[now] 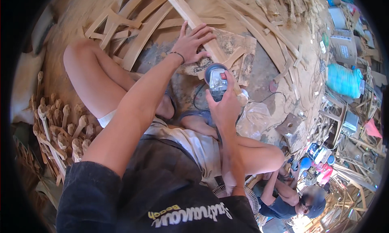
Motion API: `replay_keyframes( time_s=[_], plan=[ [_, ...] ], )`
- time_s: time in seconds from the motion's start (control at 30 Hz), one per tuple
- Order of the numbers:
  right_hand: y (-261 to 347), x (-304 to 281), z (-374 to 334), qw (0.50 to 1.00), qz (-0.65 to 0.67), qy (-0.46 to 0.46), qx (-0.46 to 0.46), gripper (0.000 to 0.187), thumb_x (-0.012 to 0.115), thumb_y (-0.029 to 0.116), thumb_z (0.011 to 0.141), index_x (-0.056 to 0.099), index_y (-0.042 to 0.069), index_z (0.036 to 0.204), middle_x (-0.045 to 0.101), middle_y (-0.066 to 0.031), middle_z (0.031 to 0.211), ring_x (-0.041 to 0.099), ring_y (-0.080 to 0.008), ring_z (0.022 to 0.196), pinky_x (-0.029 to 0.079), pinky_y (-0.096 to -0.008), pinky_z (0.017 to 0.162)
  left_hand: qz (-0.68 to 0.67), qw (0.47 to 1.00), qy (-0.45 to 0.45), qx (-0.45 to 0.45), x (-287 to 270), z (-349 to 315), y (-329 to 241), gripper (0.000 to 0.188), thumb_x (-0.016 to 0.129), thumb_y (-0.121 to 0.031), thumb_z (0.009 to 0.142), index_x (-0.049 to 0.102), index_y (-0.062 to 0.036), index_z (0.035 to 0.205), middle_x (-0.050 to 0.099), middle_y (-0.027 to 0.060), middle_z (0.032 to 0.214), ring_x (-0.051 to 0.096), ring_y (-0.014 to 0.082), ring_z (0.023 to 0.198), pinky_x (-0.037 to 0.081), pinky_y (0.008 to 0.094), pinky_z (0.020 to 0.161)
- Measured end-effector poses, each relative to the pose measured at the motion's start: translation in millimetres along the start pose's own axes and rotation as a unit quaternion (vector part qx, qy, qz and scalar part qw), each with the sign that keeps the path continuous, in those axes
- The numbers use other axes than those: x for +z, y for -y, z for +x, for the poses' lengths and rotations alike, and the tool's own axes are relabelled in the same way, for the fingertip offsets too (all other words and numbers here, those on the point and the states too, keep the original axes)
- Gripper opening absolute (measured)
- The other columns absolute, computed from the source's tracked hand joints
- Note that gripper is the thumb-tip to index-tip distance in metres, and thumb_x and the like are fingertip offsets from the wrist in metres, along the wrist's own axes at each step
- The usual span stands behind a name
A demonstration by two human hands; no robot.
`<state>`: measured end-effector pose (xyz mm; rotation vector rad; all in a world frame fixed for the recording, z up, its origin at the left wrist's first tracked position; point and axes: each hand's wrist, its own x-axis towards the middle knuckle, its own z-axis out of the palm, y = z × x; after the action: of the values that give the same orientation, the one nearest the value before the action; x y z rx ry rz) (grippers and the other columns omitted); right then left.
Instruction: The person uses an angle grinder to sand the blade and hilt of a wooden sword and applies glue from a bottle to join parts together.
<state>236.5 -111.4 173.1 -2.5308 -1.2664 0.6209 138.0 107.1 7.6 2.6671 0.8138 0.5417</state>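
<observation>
Gripping sander [218,83], touching plank [183,9]; lettered shirt [156,184]

On the dusty floor [310,87], a stained board [229,38] carries a long wooden piece [182,6].

Board [184,8] running from far edge of view down to block [248,48] before person, near end on block. Left hand [192,44] on board; right hand [226,105] around sander [218,82], sander at board's near end. Wood strips [150,28] on ground beyond and left of block; more strips [265,38] to right. Plastic bag [254,118] right of right hand. Heap of wooden legs [67,127] left, beside left thigh. Far right: box [343,46], string bundle [343,79] nearer than box. Co-worker [279,206] lower right, beyond right knee.
</observation>
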Motion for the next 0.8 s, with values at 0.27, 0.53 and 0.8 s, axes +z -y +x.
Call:
replay_keyframes(
  time_s=[0.27, 0.53, 0.8],
  plan=[
    [9, 7, -4, 0.996, -0.081, 0.037, 0.021, 0.089, 0.079, 0.045, 0.090, 0.033, 0.032, 0.165, 0.070, -0.0240, 0.102, 0.074, -0.0484, 0.088, 0.058, -0.0581, 0.076, 0.012, 1.000, -0.004, -0.005, 7, -2, 3, 0.074, 0.059, -0.067, 0.097, 0.048, -0.0338, 0.162, 0.047, -0.0018, 0.166, 0.032, 0.0227, 0.162, 0.005, 0.0724, 0.128],
    [16, 6, -8, 0.996, -0.081, 0.030, 0.021, 0.085, 0.082, 0.038, 0.088, 0.038, 0.028, 0.161, 0.074, -0.0244, 0.102, 0.073, -0.0485, 0.093, 0.056, -0.0573, 0.080, 0.019, 1.000, -0.005, -0.008, 8, -4, 3, 0.072, 0.060, -0.067, 0.097, 0.049, -0.0347, 0.161, 0.046, -0.0019, 0.167, 0.032, 0.0223, 0.162, 0.007, 0.0732, 0.128],
    [16, 10, -8, 0.995, -0.095, 0.019, -0.005, 0.088, 0.080, 0.044, 0.091, 0.035, 0.030, 0.164, 0.071, -0.0250, 0.097, 0.074, -0.0479, 0.085, 0.058, -0.0568, 0.074, 0.010, 1.000, -0.021, -0.008, 13, -5, 7, 0.071, 0.065, -0.063, 0.095, 0.049, -0.0372, 0.159, 0.046, -0.0048, 0.167, 0.032, 0.0182, 0.161, 0.008, 0.0745, 0.127]
  ],
)
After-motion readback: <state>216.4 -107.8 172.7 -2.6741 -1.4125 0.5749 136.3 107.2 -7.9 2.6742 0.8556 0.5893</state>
